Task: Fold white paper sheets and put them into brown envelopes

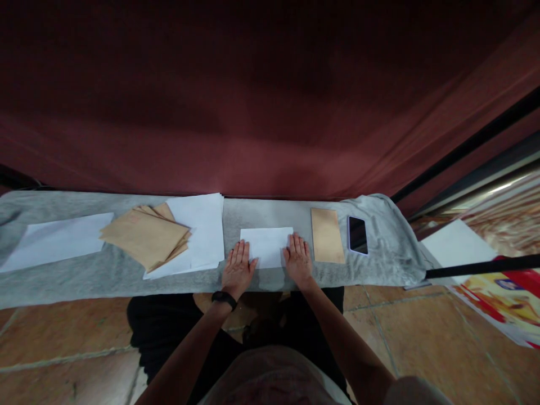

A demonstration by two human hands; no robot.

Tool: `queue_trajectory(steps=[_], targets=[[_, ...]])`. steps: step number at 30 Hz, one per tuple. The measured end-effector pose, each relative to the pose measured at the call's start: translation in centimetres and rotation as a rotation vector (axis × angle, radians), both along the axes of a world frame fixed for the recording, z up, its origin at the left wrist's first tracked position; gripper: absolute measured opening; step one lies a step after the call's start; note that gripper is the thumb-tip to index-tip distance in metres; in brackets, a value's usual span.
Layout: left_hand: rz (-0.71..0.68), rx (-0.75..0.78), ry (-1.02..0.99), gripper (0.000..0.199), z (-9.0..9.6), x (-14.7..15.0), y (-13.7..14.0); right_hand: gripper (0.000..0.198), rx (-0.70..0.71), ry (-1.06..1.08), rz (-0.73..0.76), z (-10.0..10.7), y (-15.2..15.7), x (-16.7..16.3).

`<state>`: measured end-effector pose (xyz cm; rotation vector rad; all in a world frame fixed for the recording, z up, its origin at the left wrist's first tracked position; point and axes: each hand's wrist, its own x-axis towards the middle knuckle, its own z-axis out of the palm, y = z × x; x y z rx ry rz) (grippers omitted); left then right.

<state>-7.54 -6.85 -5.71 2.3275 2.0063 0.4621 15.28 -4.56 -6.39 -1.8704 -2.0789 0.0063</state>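
Left hand (pixel 238 266) and right hand (pixel 298 261) flat, open, gripping nothing, at white paper (pixel 266 247) ends; should press evenly.

I was indoors, above terracotta-coloured floor tiles (pixel 405 332), at a narrow cloth-covered table (pixel 261 214) before a dark red, fabric-like wall (pixel 270 152); whether this was a home or a shop, I could not tell.
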Motion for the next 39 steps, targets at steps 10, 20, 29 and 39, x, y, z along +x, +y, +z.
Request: queue_trajectory(steps=[10, 20, 29, 39], targets=[[0.054, -0.014, 0.025, 0.061, 0.1, -0.3, -1.6, 0.058, 0.029, -0.012, -0.027, -0.2, -1.2, 0.9], [-0.293, -0.07, 0.01, 0.056, 1.4, 5.2, -4.2, 0.057, -0.001, 0.01, -0.034, 0.3, -1.2, 0.8], [-0.364, -0.071, 0.042, 0.059, 1.2, 5.8, -4.6, 0.054, -0.041, 0.004, 0.072, 1.3, -2.3, -0.4], [-0.339, -0.06, 0.056, 0.059, 1.2, 3.8, -5.2, 0.053, -0.011, 0.015, 0.14, 0.5, -4.4, -0.1]])
